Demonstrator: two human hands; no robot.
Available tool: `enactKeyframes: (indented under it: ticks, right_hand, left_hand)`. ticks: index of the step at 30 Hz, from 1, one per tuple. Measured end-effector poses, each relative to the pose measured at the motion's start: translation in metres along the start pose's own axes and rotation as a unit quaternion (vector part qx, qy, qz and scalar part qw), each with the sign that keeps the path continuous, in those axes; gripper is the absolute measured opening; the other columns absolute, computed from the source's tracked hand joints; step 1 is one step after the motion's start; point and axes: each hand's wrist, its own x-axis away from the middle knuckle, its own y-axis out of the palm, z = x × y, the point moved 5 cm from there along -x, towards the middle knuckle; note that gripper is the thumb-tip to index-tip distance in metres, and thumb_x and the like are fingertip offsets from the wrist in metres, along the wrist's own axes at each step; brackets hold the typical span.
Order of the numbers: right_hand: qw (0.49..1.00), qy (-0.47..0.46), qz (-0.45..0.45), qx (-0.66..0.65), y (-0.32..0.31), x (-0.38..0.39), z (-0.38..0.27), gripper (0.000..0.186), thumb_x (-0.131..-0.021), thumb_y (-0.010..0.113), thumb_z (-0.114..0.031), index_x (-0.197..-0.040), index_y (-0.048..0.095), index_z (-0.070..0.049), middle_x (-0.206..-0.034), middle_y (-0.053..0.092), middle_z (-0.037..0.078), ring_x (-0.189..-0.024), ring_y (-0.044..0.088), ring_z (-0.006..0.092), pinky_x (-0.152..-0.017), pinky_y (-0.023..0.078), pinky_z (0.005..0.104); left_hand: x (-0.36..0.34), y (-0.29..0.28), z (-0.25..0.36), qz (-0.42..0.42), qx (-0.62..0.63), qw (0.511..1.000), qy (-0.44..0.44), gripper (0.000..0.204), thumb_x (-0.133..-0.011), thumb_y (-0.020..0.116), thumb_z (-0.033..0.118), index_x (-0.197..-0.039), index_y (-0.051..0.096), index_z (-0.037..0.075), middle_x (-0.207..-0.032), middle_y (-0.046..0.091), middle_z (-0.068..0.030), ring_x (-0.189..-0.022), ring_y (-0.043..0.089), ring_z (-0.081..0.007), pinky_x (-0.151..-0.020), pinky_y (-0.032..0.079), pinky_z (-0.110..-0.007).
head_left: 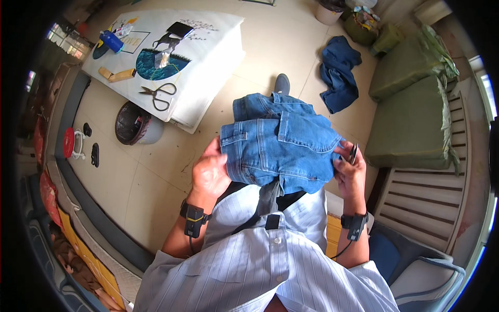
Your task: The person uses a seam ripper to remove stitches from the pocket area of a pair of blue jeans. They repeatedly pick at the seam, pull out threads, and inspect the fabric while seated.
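A pair of blue jeans (296, 143) is spread across my lap, its waistband at the left and a patch pocket facing up. My left hand (210, 169) grips the waistband edge, thumb on top and the other fingers partly hidden behind the cloth. At the opposite end, my right hand (349, 169) pinches the denim. A small dark metal tool (353, 154), maybe thread snips, sticks out between the fingers of that hand. Grey lining cloth (270, 196) hangs from the jeans' near edge.
Black-handled scissors (160, 95), a blue bottle (112, 41) and a yellowish-brown object (116, 74) lie on a cloth-covered table (210, 67). A bin (150, 131) stands beneath its edge. Dark blue clothing (340, 73) lies on the floor; green cushions (408, 125) rest on a slatted bench (423, 200).
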Motion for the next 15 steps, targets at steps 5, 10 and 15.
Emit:
enactKeyframes:
  ticks: [5, 10, 15]
  right_hand:
    - [0.995, -0.044, -0.006, 0.087, -0.008, 0.046, 0.010, 0.062, -0.074, 0.061, 0.010, -0.135, 0.062, -0.001, -0.120, 0.070, 0.006, -0.063, 0.046, 0.0006, -0.059, 0.040, 0.0197]
    - [0.968, -0.108, 0.006, 0.228, -0.016, 0.055, 0.041, 0.047, -0.082, 0.059, 0.014, -0.127, 0.067, 0.001, -0.116, 0.066, -0.001, -0.063, 0.044, -0.0015, -0.058, 0.039, 0.0183]
    - [0.984, -0.153, 0.014, 0.092, -0.023, 0.032, 0.054, 0.015, -0.097, 0.066, 0.005, -0.109, 0.069, -0.002, -0.084, 0.063, -0.004, -0.060, 0.046, 0.0013, -0.053, 0.035, 0.0190]
  left_hand:
    - [0.036, -0.023, -0.017, -0.008, -0.095, 0.994, -0.052, 0.080, -0.077, 0.070, -0.001, -0.152, 0.045, -0.001, -0.143, 0.062, -0.0111, -0.134, 0.058, -0.0271, -0.120, 0.038, -0.043]
    - [0.064, -0.067, -0.047, -0.020, -0.399, 0.907, -0.135, 0.047, -0.087, 0.073, 0.001, -0.133, 0.065, 0.002, -0.124, 0.073, -0.0045, -0.112, 0.066, -0.0158, -0.100, 0.051, -0.035]
    - [0.052, -0.054, -0.047, -0.020, -0.399, 0.916, -0.033, 0.030, -0.098, 0.069, 0.004, -0.128, 0.069, 0.001, -0.116, 0.074, -0.0005, -0.107, 0.065, -0.0105, -0.095, 0.052, -0.031]
